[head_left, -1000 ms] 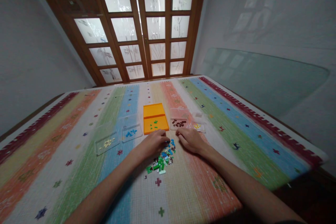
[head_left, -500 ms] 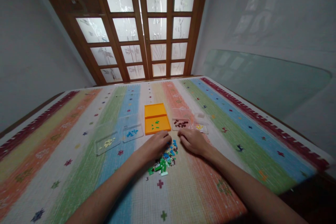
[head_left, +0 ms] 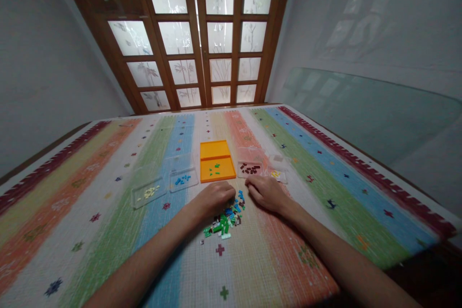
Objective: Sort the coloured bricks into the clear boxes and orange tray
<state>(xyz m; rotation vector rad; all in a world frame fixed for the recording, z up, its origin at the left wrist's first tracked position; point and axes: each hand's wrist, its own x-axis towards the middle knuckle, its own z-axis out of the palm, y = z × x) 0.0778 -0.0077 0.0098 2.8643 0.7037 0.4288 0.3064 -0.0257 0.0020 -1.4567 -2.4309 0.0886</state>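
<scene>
A loose pile of small toy building bricks, mostly green with blue, brown and white ones, lies on the striped cloth between my forearms. My left hand is curled closed at the pile's upper left edge; its fingertips point down and what they hold, if anything, is hidden. Right of the pile, my right hand rests with fingers bent inward, just below the box of brown bricks. Its fingertips face the blue bricks without touching them, and I cannot see whether anything is pinched there.
Beyond my hands stands an open orange box holding several green bricks. Left of it are clear boxes with blue bricks and cream bricks. To the right, clear boxes hold brown bricks and yellow bricks.
My left hand has shifted very slightly, its fingers drawn a little lower over the pile. My right hand stays almost still. The whole view has tilted a little.
</scene>
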